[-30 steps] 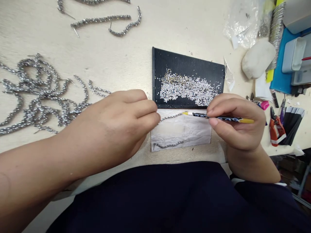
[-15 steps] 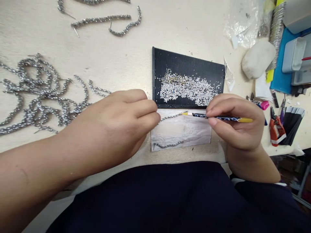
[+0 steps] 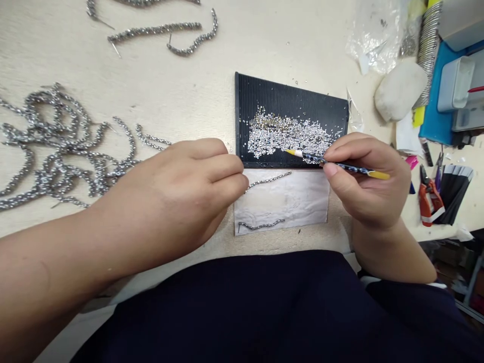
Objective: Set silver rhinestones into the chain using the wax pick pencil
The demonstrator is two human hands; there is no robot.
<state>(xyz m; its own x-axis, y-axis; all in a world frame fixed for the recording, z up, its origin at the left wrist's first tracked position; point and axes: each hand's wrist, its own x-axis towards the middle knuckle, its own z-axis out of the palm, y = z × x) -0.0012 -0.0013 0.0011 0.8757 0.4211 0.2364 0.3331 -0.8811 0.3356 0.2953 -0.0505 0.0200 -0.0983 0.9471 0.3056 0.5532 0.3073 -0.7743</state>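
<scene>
My left hand (image 3: 204, 189) is closed on one end of a thin rhinestone-covered strand (image 3: 270, 180); its fingers hide that end. The strand's free part stretches right over a white cloth (image 3: 287, 204). Between thumb and fingers, my right hand (image 3: 366, 179) grips a slim patterned pencil (image 3: 350, 169) with yellow ends. The pencil's left tip touches or hovers over loose rhinestones (image 3: 287, 133), spread on a black ribbed tray (image 3: 302, 93); I cannot tell which. A second short strand (image 3: 261, 226) lies along the cloth's lower edge.
Many finished-looking sparkling strands (image 3: 60, 141) are heaped at the left, with others (image 3: 155, 31) farther back. To the right are a whitish lump (image 3: 401, 91), a clear plastic bag (image 3: 374, 38), orange-handled pliers (image 3: 431, 199) and a blue tray (image 3: 434, 108) holding containers.
My right hand has raised the pencil tip from the strand's free end to the rhinestones on the tray. My left hand keeps its hold, nearly still.
</scene>
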